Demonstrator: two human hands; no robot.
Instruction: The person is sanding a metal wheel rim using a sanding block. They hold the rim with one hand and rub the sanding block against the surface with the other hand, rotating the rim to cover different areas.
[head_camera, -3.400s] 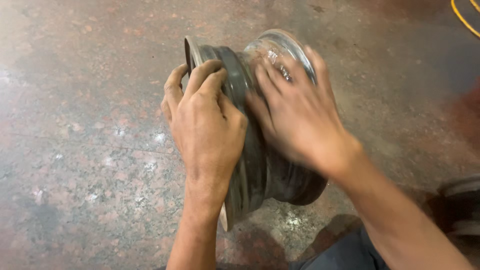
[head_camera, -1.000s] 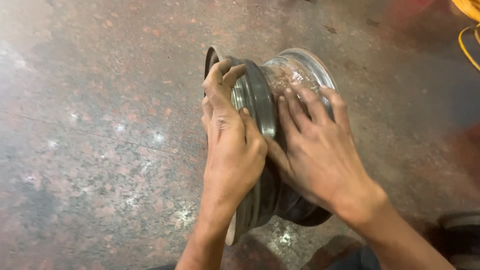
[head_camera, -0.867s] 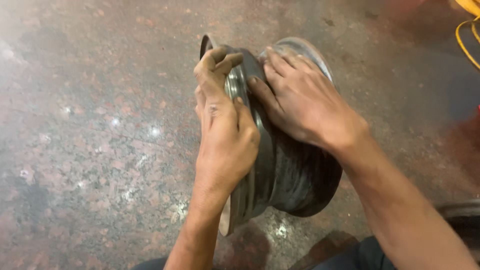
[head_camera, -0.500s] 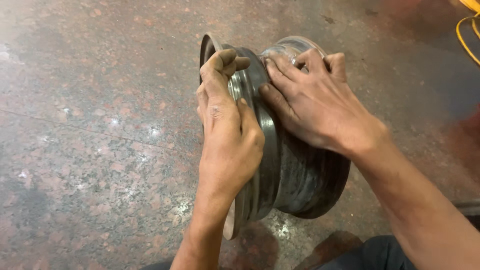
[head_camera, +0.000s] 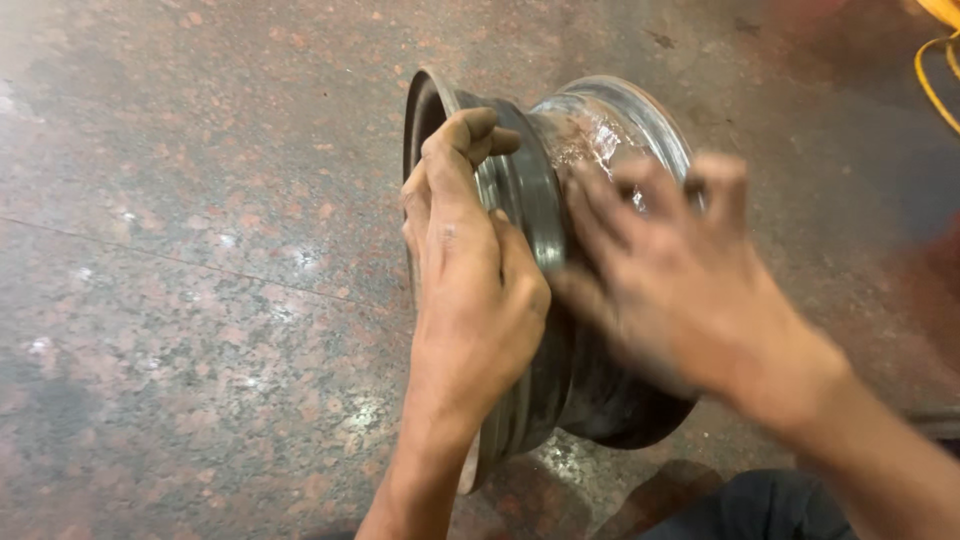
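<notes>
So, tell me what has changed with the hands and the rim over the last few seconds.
The right hand has kept sliding back and forth over the barrel of the metal rim and is blurred in motion now, its fingers spread. The left hand stays hooked over the rim's left edge. The rim still stands on edge on the stone floor.

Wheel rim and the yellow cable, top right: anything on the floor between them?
Nothing: the head view shows only bare speckled floor between the wheel rim and the yellow cable.

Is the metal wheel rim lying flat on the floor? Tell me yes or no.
No: the metal wheel rim stands on its edge on the speckled stone floor, with the left hand gripping its flange.
</notes>
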